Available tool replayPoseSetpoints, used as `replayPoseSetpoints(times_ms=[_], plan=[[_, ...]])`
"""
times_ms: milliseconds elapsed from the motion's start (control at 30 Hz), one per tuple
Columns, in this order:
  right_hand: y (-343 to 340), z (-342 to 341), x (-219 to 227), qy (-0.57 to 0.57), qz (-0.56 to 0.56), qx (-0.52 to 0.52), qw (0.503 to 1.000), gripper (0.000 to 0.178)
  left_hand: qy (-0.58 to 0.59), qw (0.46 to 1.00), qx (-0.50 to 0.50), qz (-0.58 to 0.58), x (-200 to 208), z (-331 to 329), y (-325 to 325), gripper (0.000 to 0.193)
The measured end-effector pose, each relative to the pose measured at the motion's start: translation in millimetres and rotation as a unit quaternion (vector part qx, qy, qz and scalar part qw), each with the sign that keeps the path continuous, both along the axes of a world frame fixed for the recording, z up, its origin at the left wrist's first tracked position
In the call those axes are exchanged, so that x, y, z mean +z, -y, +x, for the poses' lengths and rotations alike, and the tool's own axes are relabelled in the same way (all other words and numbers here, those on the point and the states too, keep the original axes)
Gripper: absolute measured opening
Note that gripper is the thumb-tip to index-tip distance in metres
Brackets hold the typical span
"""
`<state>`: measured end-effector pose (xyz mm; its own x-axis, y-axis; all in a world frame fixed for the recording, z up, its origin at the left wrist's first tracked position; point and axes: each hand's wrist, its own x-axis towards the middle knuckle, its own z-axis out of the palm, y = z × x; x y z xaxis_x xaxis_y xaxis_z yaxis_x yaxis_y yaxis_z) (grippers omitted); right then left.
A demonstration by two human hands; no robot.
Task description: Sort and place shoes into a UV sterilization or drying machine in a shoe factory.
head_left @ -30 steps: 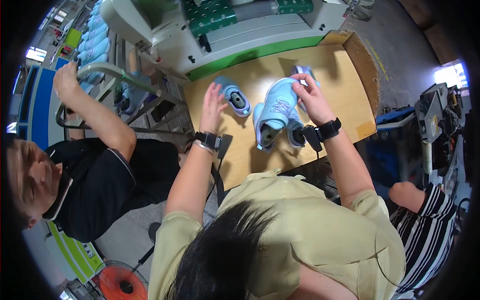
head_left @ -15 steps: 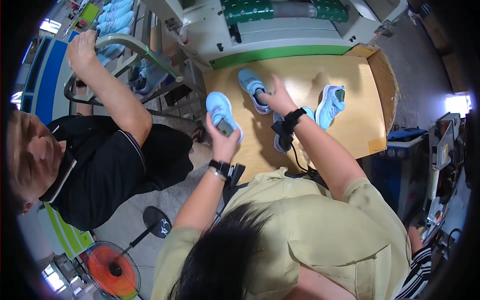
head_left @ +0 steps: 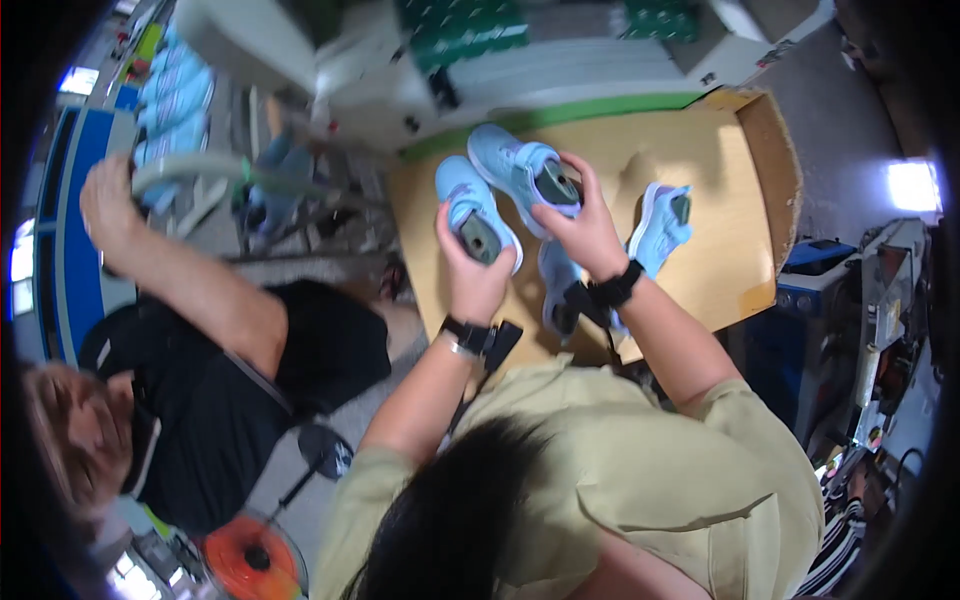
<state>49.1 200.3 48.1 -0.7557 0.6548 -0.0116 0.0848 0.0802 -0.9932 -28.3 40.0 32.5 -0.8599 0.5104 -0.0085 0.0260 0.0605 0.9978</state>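
Observation:
My left hand [head_left: 472,272] grips a light-blue sneaker [head_left: 462,190] by its heel, with a dark green shoe last [head_left: 480,240] showing in its opening. Close beside it, my right hand [head_left: 590,228] is closed round the heel of a second light-blue sneaker [head_left: 505,160], which also has a dark last inside. Both shoes point away from me, side by side above the wooden tabletop [head_left: 700,145]. Under my right wrist lies another blue sneaker [head_left: 558,285], partly covered by the wrist strap. One more blue sneaker [head_left: 658,228] rests on the tabletop to the right.
A machine with green rollers [head_left: 465,30] stands behind the table. Cardboard [head_left: 770,170] borders the table's right edge. At left, a person in black [head_left: 190,400] holds a rack's rail [head_left: 190,168], with several blue shoes [head_left: 175,95] beyond. An orange fan [head_left: 255,558] stands lower left.
My right hand has closed on the second sneaker and lifted it. My left hand has brought its sneaker rightward, next to the other. The head view has shifted, and the person at left appears lower.

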Motion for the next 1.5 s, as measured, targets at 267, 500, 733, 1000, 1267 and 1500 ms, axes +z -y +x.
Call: replayPoseSetpoints(times_ms=[267, 500, 733, 1000, 1267, 1500], plan=[[-166, -34, 103, -0.135, 0.251, -0.180, 0.942, 0.069, -0.189, 0.981, -0.040, 0.028, 131, -95, -151, 0.092], [-243, -22, 141, 0.080, 0.308, -0.035, 0.948, 0.073, -0.298, 0.949, -0.071, 0.078, 134, -175, -200, 0.072], [-165, 151, -20, 0.353, 0.551, 0.179, 0.735, 0.079, -0.203, 0.925, -0.203, -0.250, 10, -33, -15, 0.050], [-102, 214, -8, 0.490, 0.271, 0.039, 0.828, 0.073, -0.091, 0.928, -0.259, -0.251, -41, 48, 64, 0.046], [-26, 220, -55, 0.346, 0.296, -0.068, 0.888, 0.065, 0.148, 0.934, -0.268, -0.186, -71, 75, 60, 0.070], [48, 176, -55, 0.230, 0.238, -0.059, 0.942, 0.057, 0.207, 0.915, -0.260, -0.229, -73, 57, 83, 0.072]])
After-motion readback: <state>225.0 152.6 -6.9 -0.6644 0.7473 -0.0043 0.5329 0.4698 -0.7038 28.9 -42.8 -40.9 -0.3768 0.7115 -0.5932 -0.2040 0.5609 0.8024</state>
